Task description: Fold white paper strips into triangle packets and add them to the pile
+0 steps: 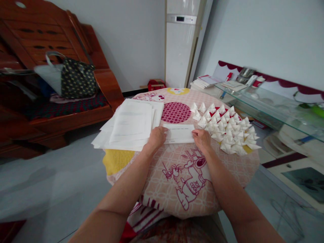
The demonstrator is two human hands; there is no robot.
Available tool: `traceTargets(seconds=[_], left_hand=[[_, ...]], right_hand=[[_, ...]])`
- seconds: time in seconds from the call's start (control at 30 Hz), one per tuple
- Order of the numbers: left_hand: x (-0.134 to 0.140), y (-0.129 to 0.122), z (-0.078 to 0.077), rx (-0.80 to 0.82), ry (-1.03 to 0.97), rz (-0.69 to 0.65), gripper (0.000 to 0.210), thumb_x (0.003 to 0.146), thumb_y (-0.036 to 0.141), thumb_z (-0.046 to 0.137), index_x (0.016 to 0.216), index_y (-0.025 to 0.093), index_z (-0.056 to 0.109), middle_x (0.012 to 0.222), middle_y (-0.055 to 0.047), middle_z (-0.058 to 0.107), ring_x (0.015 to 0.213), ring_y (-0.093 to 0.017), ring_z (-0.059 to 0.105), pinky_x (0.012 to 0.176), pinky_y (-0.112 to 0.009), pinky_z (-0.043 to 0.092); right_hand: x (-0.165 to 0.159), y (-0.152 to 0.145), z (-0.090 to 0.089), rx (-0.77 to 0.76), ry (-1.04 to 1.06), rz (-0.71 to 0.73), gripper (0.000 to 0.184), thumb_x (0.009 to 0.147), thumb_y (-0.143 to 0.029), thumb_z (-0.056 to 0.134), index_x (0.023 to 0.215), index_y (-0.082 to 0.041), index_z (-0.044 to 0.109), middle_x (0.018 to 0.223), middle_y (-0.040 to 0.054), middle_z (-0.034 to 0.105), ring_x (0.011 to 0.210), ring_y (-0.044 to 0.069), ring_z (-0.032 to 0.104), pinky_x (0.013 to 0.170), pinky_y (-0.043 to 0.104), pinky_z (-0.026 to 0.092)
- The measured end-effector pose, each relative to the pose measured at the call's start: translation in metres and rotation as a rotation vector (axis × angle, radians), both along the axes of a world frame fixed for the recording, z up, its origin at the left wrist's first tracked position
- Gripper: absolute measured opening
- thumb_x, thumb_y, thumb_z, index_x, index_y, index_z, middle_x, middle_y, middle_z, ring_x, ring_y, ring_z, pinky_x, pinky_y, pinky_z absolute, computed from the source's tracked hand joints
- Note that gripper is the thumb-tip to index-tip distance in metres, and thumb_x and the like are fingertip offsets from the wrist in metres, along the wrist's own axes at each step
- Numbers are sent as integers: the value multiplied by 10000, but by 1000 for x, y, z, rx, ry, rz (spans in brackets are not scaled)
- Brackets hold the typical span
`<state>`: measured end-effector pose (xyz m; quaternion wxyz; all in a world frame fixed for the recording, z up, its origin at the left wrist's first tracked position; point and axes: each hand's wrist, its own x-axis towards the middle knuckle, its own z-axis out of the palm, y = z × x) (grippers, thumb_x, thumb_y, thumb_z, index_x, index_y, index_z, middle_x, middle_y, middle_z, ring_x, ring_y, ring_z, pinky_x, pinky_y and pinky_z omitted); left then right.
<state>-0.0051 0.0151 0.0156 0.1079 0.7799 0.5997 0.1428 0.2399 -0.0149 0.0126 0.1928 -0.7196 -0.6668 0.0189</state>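
A sheet of white printed paper (180, 134), folded into a flat strip, lies on the cloth-covered round table straight in front of me. My left hand (157, 136) grips its left end, fingers closed at the edge. At the opposite end, my right hand (201, 137) pinches the paper between thumb and fingers. Left of my left hand is a loose stack of white sheets (131, 123), some with faint print. Many small pointed folded paper pieces (225, 126) stand in rows beyond and to the right of my right hand.
A patterned pink tablecloth (182, 189) covers the table. Close by on the right is a glass-topped cabinet (268, 104) with books (204, 81) and small items. A wooden bench (106, 87) holding a dotted black bag (77, 77) stands left; a white air conditioner (179, 47) stands behind.
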Motion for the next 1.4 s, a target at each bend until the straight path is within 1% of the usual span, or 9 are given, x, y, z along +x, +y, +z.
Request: traceTargets(seconds=[0.2,0.6,0.8,0.9,1.1,1.27,1.4], left_hand=[[2,1,1,-17,10,19,387,966,170,546,1310,162,722,1228,-139,745,1147,-292,696,1056,-393,525],[4,4,0,-11,74,-9,413,980,147,517,1353,145,694,1268,-144,739,1185,-287,690,1064,-390,527],[6,6,1,-33,104,15,409,990,166,535,1372,153,681,1291,-139,728,1200,-276,681,1066,-369,525],[6,7,0,-44,102,8,407,997,163,531,1375,156,681,1295,-139,726,1203,-275,682,1070,-368,524],[5,7,-3,-7,70,11,387,987,153,547,1343,157,699,1260,-149,734,1178,-280,688,1060,-390,528],[5,5,0,-26,96,-2,406,997,154,525,1374,144,676,1296,-144,719,1213,-278,667,1087,-381,497],[5,4,2,-34,95,6,407,1000,152,520,1377,135,673,1311,-146,713,1211,-273,670,1082,-368,501]], right_hand=[[-1,1,-1,-21,-11,-7,289,930,-220,545,933,-220,834,936,106,812,912,253,735,776,316,473],[-1,1,1,-36,-26,-17,302,932,-228,530,959,-211,831,957,103,814,908,241,733,753,308,452],[-2,1,3,-63,-30,-28,301,939,-229,536,987,-207,831,986,97,814,924,219,729,775,284,452],[-3,1,4,-81,-29,-34,304,942,-234,536,1006,-214,832,992,96,813,938,216,725,782,277,454],[-3,1,5,-88,-40,-44,308,947,-234,532,1024,-223,830,1009,93,813,957,217,726,791,275,461],[-3,0,5,-91,-36,-50,303,949,-238,538,1039,-225,826,1027,91,814,962,218,730,793,275,468],[-4,1,6,-90,-26,-41,305,952,-225,533,1038,-220,826,1039,98,813,989,226,730,817,281,474]])
